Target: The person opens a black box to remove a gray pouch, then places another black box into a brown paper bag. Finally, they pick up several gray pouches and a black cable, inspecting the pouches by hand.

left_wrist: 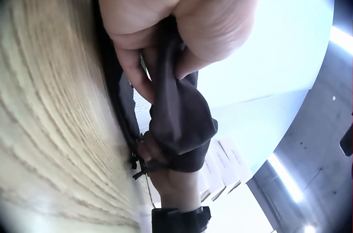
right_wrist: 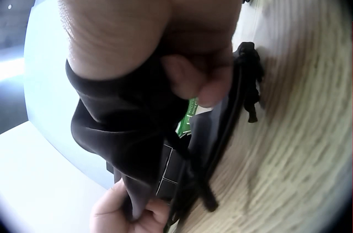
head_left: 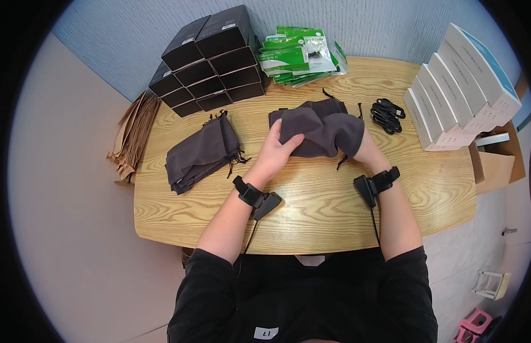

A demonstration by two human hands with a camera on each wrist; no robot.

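My left hand (head_left: 272, 153) pinches one end of a dark grey fabric drawstring pouch (head_left: 311, 132), thumb on the near side. In the left wrist view the cloth (left_wrist: 179, 114) hangs between thumb and fingers. At the pouch's other end is my right hand (head_left: 367, 150), its front part covered by the fabric. The right wrist view shows this hand's curled fingers (right_wrist: 193, 79) at the pouch's mouth, with cloth draped over the rest. Under and behind the held pouch lie more dark grey pouches (head_left: 333, 105), with black cords sticking out.
Another pile of pouches (head_left: 199, 151) lies on the left of the wooden table (head_left: 311, 206). Stacked black boxes (head_left: 211, 68), green-and-white packets (head_left: 300, 54), coiled black cables (head_left: 388, 116) and white boxes (head_left: 448, 97) line the back and right. Folded brown paper (head_left: 134, 134) sits at the left edge.
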